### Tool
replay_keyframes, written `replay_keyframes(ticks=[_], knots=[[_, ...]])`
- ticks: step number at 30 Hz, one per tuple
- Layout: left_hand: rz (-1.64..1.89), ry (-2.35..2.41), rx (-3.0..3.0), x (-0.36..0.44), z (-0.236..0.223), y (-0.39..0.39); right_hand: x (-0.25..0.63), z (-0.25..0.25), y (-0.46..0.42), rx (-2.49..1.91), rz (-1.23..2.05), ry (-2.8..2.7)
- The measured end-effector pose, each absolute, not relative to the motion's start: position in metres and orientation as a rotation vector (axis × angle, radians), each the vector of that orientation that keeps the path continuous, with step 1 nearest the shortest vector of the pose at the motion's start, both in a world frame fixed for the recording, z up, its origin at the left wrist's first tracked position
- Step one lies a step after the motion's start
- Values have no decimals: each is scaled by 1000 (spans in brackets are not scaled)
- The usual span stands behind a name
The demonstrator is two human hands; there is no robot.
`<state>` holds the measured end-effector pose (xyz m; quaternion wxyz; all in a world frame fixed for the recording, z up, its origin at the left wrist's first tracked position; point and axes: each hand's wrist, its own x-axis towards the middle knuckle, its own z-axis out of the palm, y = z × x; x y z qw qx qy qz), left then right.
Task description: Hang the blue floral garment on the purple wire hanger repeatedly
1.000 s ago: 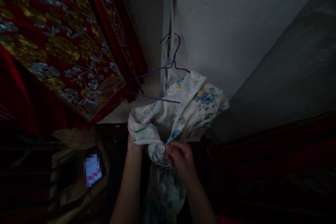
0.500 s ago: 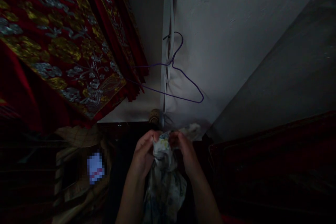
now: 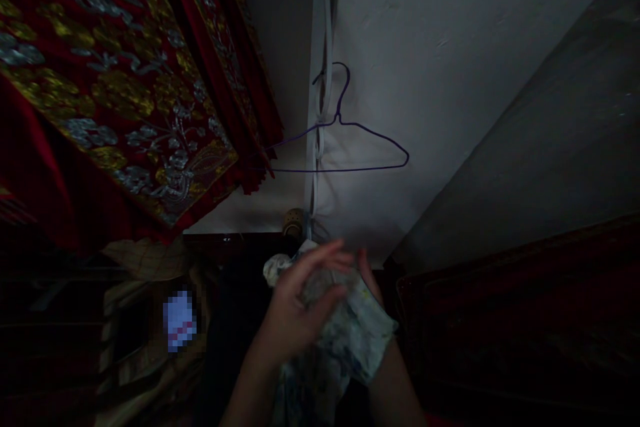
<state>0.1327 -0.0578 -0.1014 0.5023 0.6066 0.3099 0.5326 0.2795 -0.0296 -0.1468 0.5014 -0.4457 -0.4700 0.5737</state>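
Note:
A pale garment (image 3: 360, 333) with a blue and yellow print hangs bunched between my hands and down below them. My left hand (image 3: 305, 300) is in front of it, slightly blurred, with fingers stretched forward and thumb apart, near or touching the cloth. My right hand (image 3: 369, 273) is mostly hidden by the fabric; a stretched finger shows past its upper edge. The cloth's lower edge lies across my right wrist. Above the hands, a purple wire hanger (image 3: 370, 169) hangs by its hook from a white cable (image 3: 327, 47), with nothing on it.
Red cloth (image 3: 125, 93) with gold and silver decoration hangs at upper left, overlapping the hanger's left end. A pale wall (image 3: 425, 67) stands behind. At lower left is a light-coloured slatted object (image 3: 113, 327) with a blurred-out patch. A perforated round object (image 3: 293, 220) sits by the wall.
The garment has spread out and now lies over my right wrist. My left hand has moved right across it, its fingers opening from a pinch. The hanger has swung to nearly level.

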Motion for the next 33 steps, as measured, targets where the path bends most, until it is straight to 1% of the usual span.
replay_keyframes(ticks=[2,3,5,7,10,12,16,18,21,24,25,27,29,31,33], knots=[[1462,827,1388,118,-98,-38,275,-140,-32,-993,1522,-1018],[1459,820,1377,111,-97,-27,273,-138,-34,-945,1625,-940],[1305,760,1404,102,-100,-8,273,-132,-39,-874,1831,-804],[1057,664,1421,101,-107,4,275,-123,-41,-882,2014,-745],[747,591,1357,109,-120,13,278,-107,-39,-910,2186,-767],[661,630,1277,113,-126,17,279,-96,-32,-899,2253,-833],[685,749,1274,107,-125,28,286,-78,-17,-1045,2331,-1025],[636,718,1370,95,-120,34,295,-69,-11,-1132,2194,-1143],[553,698,1517,66,-108,40,314,-52,-4,-1161,1846,-1358],[496,851,1721,29,-91,43,332,-36,3,-1117,1530,-1611],[469,915,1809,17,-87,44,337,-31,5,-1108,1378,-1696],[458,1027,1969,-3,-81,44,342,-25,12,-1110,974,-1811],[515,1126,2059,-17,-81,42,341,-24,24,-1112,621,-1816],[572,1219,2062,-23,-83,37,336,-31,43,-1089,513,-1748],[538,1240,2016,-22,-83,28,326,-44,68,-1027,572,-1654]])
